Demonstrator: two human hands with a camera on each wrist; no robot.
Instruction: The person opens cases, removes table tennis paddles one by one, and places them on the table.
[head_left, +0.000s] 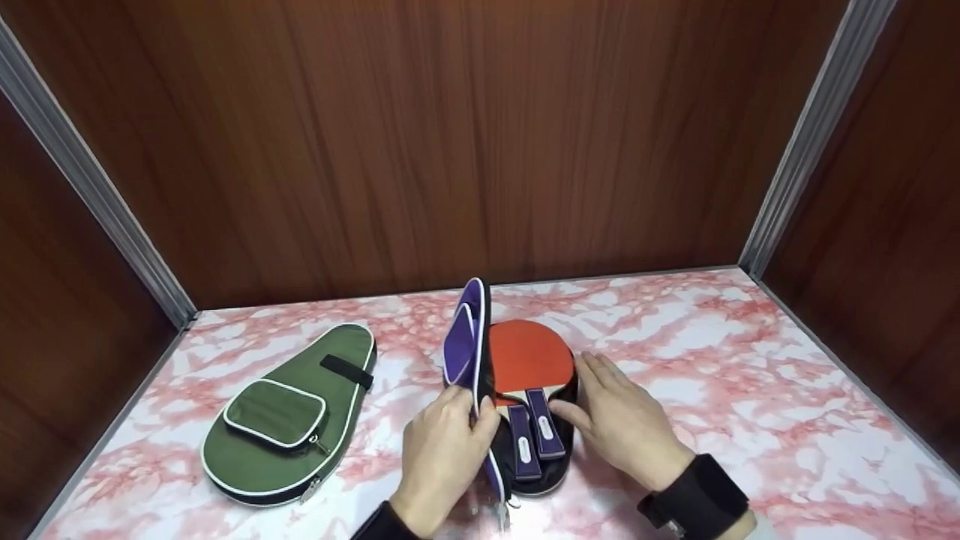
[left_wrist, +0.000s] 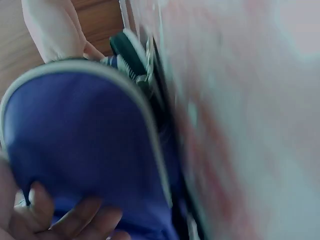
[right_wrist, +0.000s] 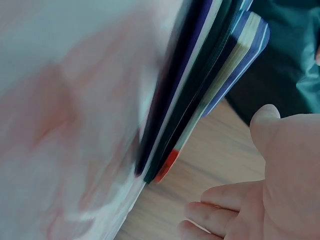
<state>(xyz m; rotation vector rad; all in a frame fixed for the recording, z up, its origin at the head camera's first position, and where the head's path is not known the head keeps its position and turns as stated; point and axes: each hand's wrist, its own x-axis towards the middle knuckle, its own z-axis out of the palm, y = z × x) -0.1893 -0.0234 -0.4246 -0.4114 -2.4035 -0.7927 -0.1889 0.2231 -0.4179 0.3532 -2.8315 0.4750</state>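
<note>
A purple table tennis paddle case [head_left: 459,349] with white piping lies unzipped, its lid standing upright. My left hand [head_left: 444,446] grips the lid's near part between thumb and fingers; the left wrist view shows fingers against the purple cover [left_wrist: 90,130]. Inside the black-lined base lie two paddles, one with a red face [head_left: 529,354]. Their purple handles [head_left: 545,421] lie side by side, pointing towards me. At the base's right edge is my right hand [head_left: 626,416], fingers extended and thumb over the rim. In the right wrist view, that hand [right_wrist: 295,170] holds nothing.
To the left lies a closed green paddle case [head_left: 244,461] with a small zipped pocket and a black strap. The marbled red-and-white table [head_left: 712,337] meets brown wood panels [head_left: 390,150] at the back and sides. Metal posts [head_left: 817,127] stand in the corners.
</note>
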